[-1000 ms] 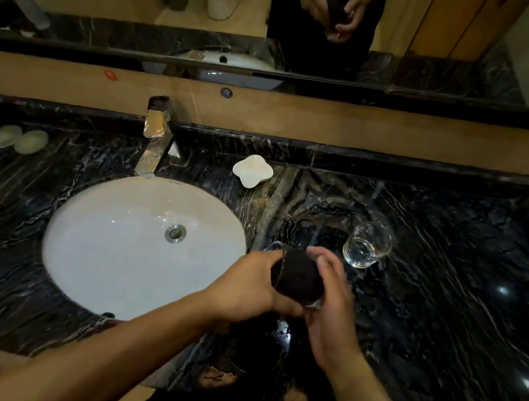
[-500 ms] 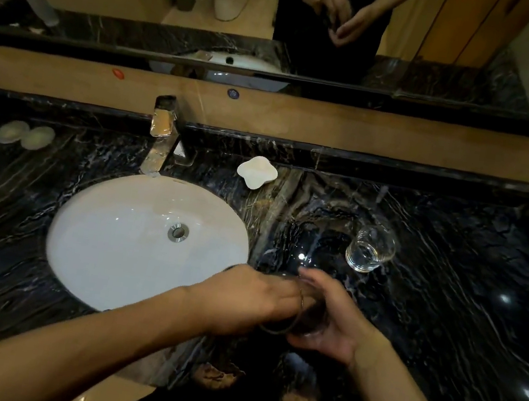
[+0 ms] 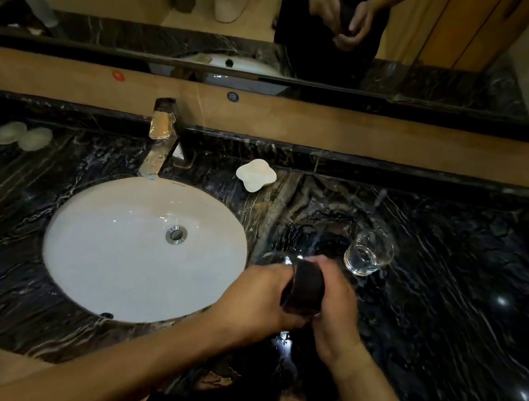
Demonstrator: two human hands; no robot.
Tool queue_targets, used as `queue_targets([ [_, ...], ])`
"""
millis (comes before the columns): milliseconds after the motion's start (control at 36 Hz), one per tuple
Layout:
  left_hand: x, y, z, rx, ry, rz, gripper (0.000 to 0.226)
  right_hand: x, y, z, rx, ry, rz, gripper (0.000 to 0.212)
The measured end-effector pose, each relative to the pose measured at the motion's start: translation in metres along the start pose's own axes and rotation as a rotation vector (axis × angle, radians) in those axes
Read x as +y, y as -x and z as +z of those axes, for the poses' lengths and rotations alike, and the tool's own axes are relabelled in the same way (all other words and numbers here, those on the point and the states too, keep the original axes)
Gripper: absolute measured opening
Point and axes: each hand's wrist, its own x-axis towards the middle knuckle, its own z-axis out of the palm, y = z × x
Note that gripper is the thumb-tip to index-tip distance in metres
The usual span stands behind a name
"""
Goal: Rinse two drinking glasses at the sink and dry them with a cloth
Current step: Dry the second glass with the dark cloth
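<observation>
Moved: dark cloth back around your clear glass; left hand and right hand grip both. Drying continues; second clear glass waits on desk.

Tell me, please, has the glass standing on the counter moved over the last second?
No. The standing glass keeps its place right of the basin and below the white soap dish; only the camera shifted.

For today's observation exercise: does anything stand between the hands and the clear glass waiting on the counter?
Nothing visible does. The clear drinking glass stands alone on the black marble counter, beyond the right hand.
</observation>
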Motion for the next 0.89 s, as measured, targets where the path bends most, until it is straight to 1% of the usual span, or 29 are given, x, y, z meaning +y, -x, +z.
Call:
queue_targets([
  [56,-0.010,0.002,-0.001,-0.041,-0.311,0.238,0.048,-0.004,-0.004,-0.006,-0.139,-0.024,0.407,0.022],
  [83,-0.016,0.003,-0.002,-0.095,-0.443,0.352,0.051,-0.003,-0.007,-0.010,-0.207,0.038,0.558,0.024],
  [111,-0.023,0.003,-0.004,-0.157,-0.555,0.460,0.053,0.000,-0.009,-0.014,-0.256,0.115,0.642,0.029],
  [167,-0.034,0.003,-0.007,-0.232,-0.682,0.614,0.051,0.007,-0.012,-0.019,-0.305,0.210,0.688,0.034],
  [194,-0.038,0.002,-0.008,-0.227,-0.683,0.643,0.052,0.009,-0.011,-0.020,-0.322,0.201,0.686,0.033],
  [222,-0.039,0.002,-0.009,-0.204,-0.646,0.630,0.055,0.011,-0.009,-0.019,-0.332,0.127,0.673,0.033],
  [278,-0.035,0.002,-0.009,-0.179,-0.458,0.492,0.057,0.010,-0.001,-0.016,-0.329,-0.101,0.562,0.033],
  [333,-0.030,0.001,-0.010,-0.193,-0.155,0.235,0.054,0.013,0.004,-0.011,-0.291,-0.189,0.318,0.031],
  [389,-0.022,-0.001,-0.014,-0.154,0.239,-0.044,0.047,0.019,0.008,-0.006,-0.232,-0.136,0.064,0.031],
  [444,-0.016,-0.002,-0.018,-0.144,0.613,-0.249,0.040,0.024,0.010,-0.004,-0.196,0.019,-0.167,0.031],
  [472,-0.014,-0.002,-0.018,-0.155,0.737,-0.309,0.038,0.024,0.010,-0.004,-0.187,0.101,-0.281,0.032],
  [500,-0.011,-0.001,-0.017,-0.166,0.809,-0.336,0.039,0.024,0.010,-0.004,-0.177,0.167,-0.383,0.034],
  [528,-0.009,-0.001,-0.016,-0.169,0.840,-0.341,0.041,0.022,0.007,-0.004,-0.160,0.218,-0.458,0.034],
  [556,-0.007,0.000,-0.014,-0.161,0.843,-0.331,0.045,0.018,0.007,-0.003,-0.135,0.249,-0.492,0.030],
  [583,-0.006,0.000,-0.012,-0.140,0.803,-0.306,0.049,0.015,0.006,-0.001,-0.107,0.259,-0.492,0.024],
  [639,-0.007,0.001,-0.009,-0.064,0.585,-0.233,0.054,0.008,0.006,0.003,-0.048,0.268,-0.415,0.021],
  [667,-0.008,0.003,-0.008,-0.023,0.452,-0.190,0.054,0.003,0.006,0.005,-0.032,0.276,-0.348,0.021],
  [694,-0.009,0.005,-0.008,-0.002,0.340,-0.127,0.052,-0.001,0.005,0.006,-0.042,0.258,-0.241,0.021],
  [750,-0.011,0.008,-0.009,-0.015,0.087,0.066,0.049,-0.012,0.004,0.003,-0.132,0.184,0.088,0.025],
  [778,-0.013,0.010,-0.010,-0.025,-0.074,0.187,0.049,-0.018,0.006,0.002,-0.187,0.187,0.244,0.027],
  [806,-0.018,0.011,-0.009,-0.024,-0.230,0.312,0.048,-0.022,0.006,-0.002,-0.238,0.238,0.351,0.028],
  [833,-0.023,0.012,-0.011,-0.015,-0.366,0.440,0.047,-0.022,0.005,-0.005,-0.267,0.299,0.416,0.029],
  [889,-0.032,0.012,-0.014,-0.033,-0.577,0.641,0.046,-0.019,0.003,-0.008,-0.299,0.394,0.465,0.029],
])
